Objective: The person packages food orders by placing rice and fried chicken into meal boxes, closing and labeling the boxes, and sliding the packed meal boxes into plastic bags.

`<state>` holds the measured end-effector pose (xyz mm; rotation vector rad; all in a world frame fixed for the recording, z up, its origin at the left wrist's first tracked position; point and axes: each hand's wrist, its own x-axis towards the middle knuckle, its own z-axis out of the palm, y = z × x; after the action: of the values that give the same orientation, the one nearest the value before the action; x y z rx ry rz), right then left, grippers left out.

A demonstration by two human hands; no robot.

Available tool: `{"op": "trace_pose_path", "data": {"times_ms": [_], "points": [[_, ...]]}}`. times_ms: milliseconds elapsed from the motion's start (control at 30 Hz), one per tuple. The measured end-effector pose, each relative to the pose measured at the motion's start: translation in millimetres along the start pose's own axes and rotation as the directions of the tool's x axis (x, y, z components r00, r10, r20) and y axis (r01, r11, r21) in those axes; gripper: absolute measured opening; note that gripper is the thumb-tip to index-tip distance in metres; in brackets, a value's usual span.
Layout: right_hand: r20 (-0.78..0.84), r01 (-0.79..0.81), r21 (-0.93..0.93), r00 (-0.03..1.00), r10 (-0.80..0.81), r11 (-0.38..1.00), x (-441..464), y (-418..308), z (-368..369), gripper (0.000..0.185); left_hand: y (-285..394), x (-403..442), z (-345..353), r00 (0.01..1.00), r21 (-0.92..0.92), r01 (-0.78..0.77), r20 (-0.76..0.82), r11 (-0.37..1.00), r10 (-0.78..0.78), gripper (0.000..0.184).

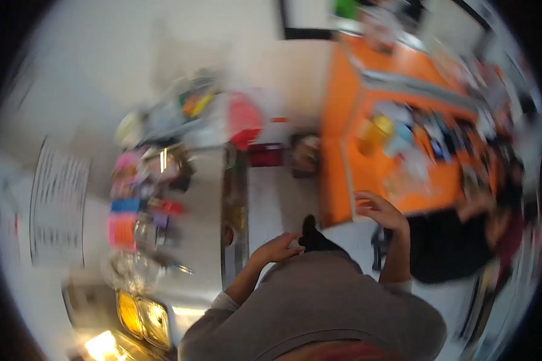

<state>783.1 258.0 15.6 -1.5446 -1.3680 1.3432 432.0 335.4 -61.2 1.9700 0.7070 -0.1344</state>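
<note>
- The left hand (277, 248) is low at the centre of the frame, fingers curled; blur hides whether its grip is clamped on the small pale patch at the fingertips.
- The right hand (380, 212) is right of centre, palm bare and fingers apart, near the edge of the orange surface (367, 180).
- A clear plastic bag (412, 174), nearest the right hand, lies on that surface at the right of the frame.
- At left, a metal surface (202, 228) runs along a pale wall (102, 72) bearing a printed sheet (60, 204).
- Blurred colourful packs (123, 228) crowd its wall side.
- A dark red box (265, 154) sits in the gap between the surfaces, upper centre.
- Another person in black clothing (445, 246) stands close against the orange surface, right of the right hand.
</note>
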Motion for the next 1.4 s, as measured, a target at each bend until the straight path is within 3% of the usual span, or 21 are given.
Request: {"op": "trace_pose_path", "data": {"times_ms": [67,100,167,300,467,533,567,633,733,767,833,933,967,1067,1167,1267,1333,1400], "points": [[0.044,-0.072,-0.126,0.996,0.078,0.989,-53,20,-7,0.049,3,8,15,0.992,0.056,-0.031,0.124,0.998,0.024,0.063],[-0.109,-0.177,0.022,0.978,0.179,0.984,-80,10,-7,0.043,9,18,13,0.987,0.054,-0.056,0.156,0.997,0.047,0.062],[-0.362,-0.084,0.172,0.921,0.143,0.981,-120,15,-14,0.039,40,39,5,0.979,0.074,-0.104,0.185,0.992,0.089,0.06],[-0.647,0.018,0.131,0.759,0.072,0.991,-149,37,-33,0.032,62,78,10,0.972,0.148,-0.18,0.176,0.972,0.153,0.057],[-0.852,0.168,0.138,0.522,0.031,0.976,-129,76,-90,0.022,75,124,38,0.956,0.166,-0.277,0.142,0.946,0.255,0.059],[-0.925,0.24,0.096,0.379,-0.002,0.966,-116,100,-132,0.02,99,138,46,0.981,0.366,-0.175,0.141,0.914,0.131,0.06],[-0.936,0.275,0.124,0.352,0.02,0.953,-111,118,-155,0.021,108,144,52,0.99,0.458,-0.116,0.13,0.881,0.063,0.06],[-0.95,0.35,0.168,0.307,0.056,0.922,-92,159,-210,0.022,105,168,72,0.996,0.515,-0.084,0.037,0.853,0.075,0.06],[-0.948,0.269,-0.072,0.281,-0.15,0.961,-51,230,-295,0.029,117,213,98,0.995,0.583,-0.005,-0.081,0.812,0.065,0.06],[-0.947,0.068,-0.098,0.301,-0.114,0.993,-39,250,-324,0.031,125,226,104,0.992,0.604,0.026,-0.111,0.796,0.052,0.06],[-0.946,-0.329,-0.146,0.323,-0.034,0.933,-20,279,-373,0.036,150,254,110,0.971,0.542,-0.01,-0.195,0.84,0.138,0.059],[-0.943,-0.675,-0.137,0.313,0.114,0.725,9,291,-410,0.044,199,294,110,0.918,0.483,0.018,-0.354,0.875,0.177,0.053],[-0.885,-0.757,-0.221,0.421,0.2,0.615,11,291,-420,0.045,215,306,109,0.894,0.465,0.041,-0.412,0.884,0.175,0.05],[-0.914,-0.771,-0.327,0.406,0.027,0.546,29,332,-441,0.044,242,328,106,0.746,0.39,-0.02,-0.607,0.921,0.273,0.04],[-0.885,-0.713,-0.427,0.456,-0.095,0.556,34,333,-445,0.042,261,346,96,0.699,0.331,-0.12,-0.641,0.936,0.317,0.037],[-0.914,-0.694,-0.375,0.387,-0.121,0.615,41,320,-444,0.039,284,375,85,0.641,0.37,-0.256,-0.626,0.893,0.443,0.037],[-0.929,-0.648,-0.334,0.35,-0.123,0.684,52,302,-451,0.037,309,401,75,0.657,0.371,-0.354,-0.554,0.858,0.511,0.037],[-0.842,-0.137,-0.421,0.425,-0.331,0.896,80,273,-460,0.04,335,440,65,0.673,0.406,-0.4,-0.478,0.822,0.564,0.038]]}}
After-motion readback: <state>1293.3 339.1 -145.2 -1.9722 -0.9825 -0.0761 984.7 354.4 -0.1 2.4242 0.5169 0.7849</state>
